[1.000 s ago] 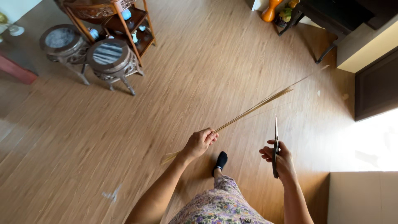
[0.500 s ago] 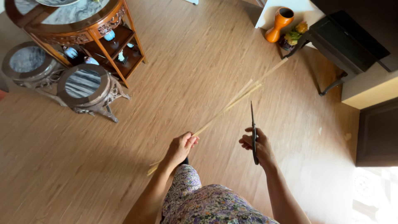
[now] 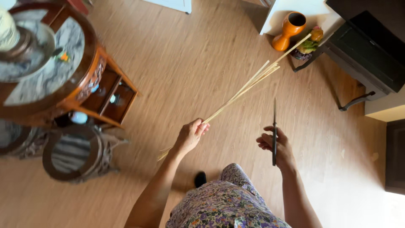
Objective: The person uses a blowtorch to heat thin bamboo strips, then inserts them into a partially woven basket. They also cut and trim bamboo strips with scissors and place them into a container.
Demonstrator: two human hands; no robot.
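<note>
My left hand [image 3: 190, 136] grips a bundle of long thin pale bamboo strips [image 3: 249, 85] near its lower end. The strips slant up and to the right, fanning slightly at their far tips near the orange vase [image 3: 287, 30]. My right hand [image 3: 276, 144] holds a dark narrow knife [image 3: 274, 122] upright, blade pointing away from me, a short way to the right of the strips and not touching them. Both hands hang above the wooden floor [image 3: 198, 63]. My flowered dress [image 3: 228, 202] and one dark shoe [image 3: 200, 179] show below.
A round carved wooden table [image 3: 88, 80] with a marble top and lower shelf stands at the left, with round stools [image 3: 78, 154] beside it. At the top right are a small plant pot [image 3: 309, 45], a black metal-legged stand [image 3: 358, 50] and white furniture.
The view has shifted toward the table and the vase as I walk. The strips and knife stay in the same grips, now nearer the vase corner.
</note>
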